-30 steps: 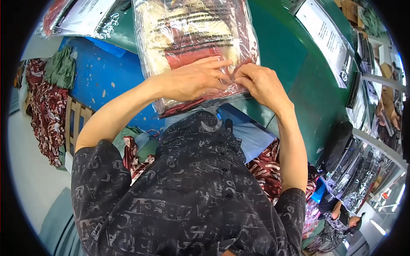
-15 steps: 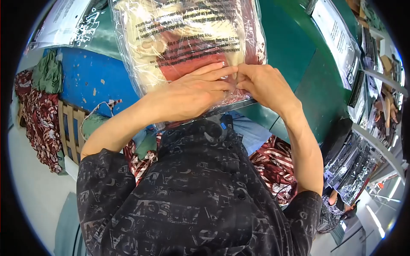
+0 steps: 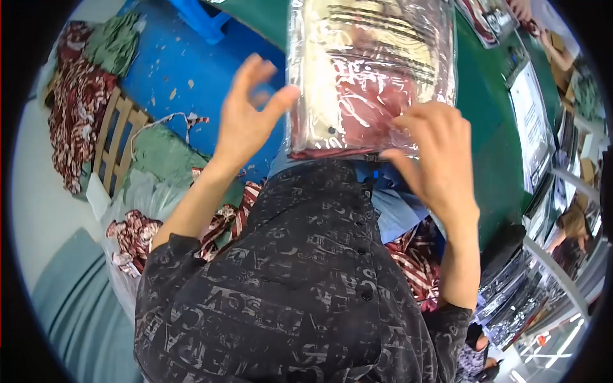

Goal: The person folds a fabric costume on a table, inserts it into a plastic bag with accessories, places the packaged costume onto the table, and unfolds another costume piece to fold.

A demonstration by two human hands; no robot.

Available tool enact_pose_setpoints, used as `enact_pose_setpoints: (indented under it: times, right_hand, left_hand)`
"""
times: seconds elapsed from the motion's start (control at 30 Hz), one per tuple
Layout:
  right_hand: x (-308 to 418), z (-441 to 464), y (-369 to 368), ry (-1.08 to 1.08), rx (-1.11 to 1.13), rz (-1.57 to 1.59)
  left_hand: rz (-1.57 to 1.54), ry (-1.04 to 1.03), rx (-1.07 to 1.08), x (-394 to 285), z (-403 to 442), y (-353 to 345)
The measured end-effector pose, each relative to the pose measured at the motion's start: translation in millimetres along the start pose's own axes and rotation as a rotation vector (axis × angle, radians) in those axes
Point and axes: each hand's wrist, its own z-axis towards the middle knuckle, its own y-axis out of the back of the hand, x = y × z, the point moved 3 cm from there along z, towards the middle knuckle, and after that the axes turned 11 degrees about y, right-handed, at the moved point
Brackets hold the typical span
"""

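A clear plastic bag (image 3: 377, 83) with printed dark text holds folded cream and dark red cloth and lies at the near edge of the green table (image 3: 488, 96). My left hand (image 3: 250, 112) is raised beside the bag's left edge, fingers spread and partly blurred, with nothing in it. Over the bag's near right corner is my right hand (image 3: 437, 150), its thumb apart from the curved fingers, with no object between them. Whether its fingertips touch the plastic is hard to tell.
Patterned red cloth (image 3: 76, 108) and green cloth (image 3: 113, 43) hang at the left by a wooden pallet (image 3: 118, 137). A blue stool (image 3: 204, 19) stands beyond. More bagged items (image 3: 531, 121) lie at the right. Another person's hand (image 3: 520, 9) shows at the top right.
My hands have come apart: the left moved off the bag to its left side, and the right opened near the corner. The view has shifted, so the bag appears further right.
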Motion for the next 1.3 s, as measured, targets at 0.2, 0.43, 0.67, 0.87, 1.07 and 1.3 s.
enact_pose_setpoints:
  times: [0.2,0.43,0.67,0.87,1.07,1.3]
  right_hand:
    - [36,17,-44,0.197,0.091,0.168]
    - [33,29,-38,0.208,0.076,0.144]
    - [12,45,-58,-0.013,0.03,0.379]
    - [3,51,-64,-0.216,0.165,0.496]
    - [-9,56,-86,-0.31,0.354,0.49]
    - [-3,12,-44,-0.296,-0.072,0.125]
  left_hand:
    - [-0.61,0.696,0.665,28,-18,-24]
    - [-0.577,0.618,0.765,46,-6,-36]
    - [-0.482,0.561,0.795,54,-4,-35]
    - [-0.46,0.532,0.846,49,-4,-35]
    - [-0.402,0.525,0.817,70,-21,-35]
    - [-0.878,0.742,0.799,75,-55,-82]
